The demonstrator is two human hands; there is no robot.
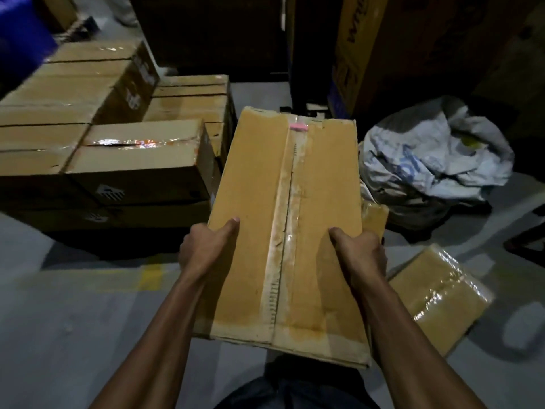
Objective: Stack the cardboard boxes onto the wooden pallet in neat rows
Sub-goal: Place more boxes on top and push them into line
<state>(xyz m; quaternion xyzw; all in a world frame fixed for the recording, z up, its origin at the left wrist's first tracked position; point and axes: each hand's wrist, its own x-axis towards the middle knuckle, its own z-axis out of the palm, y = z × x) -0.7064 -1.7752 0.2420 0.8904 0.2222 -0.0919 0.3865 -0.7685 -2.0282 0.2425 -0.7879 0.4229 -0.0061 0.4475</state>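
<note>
Cardboard box [283, 225], long and brown, is held up in the air in front of the person, above the grey floor [73, 314]. Clear tape runs down the middle of its top, and a small pink mark sits at the far end. The left hand [203, 249] grips the left side of the box, with the thumb lying on top and the other fingers tucked under the edge. The right hand [361, 252] grips the right side the same way, thumb on top.

To the left, more boxes sit together in a stack [97, 137], in rows, near the held box. What they rest on is too dark to tell. One smaller box wrapped in shiny plastic [436, 296] lies on the floor to the right. Behind it sits a crumpled white sack [433, 160].
</note>
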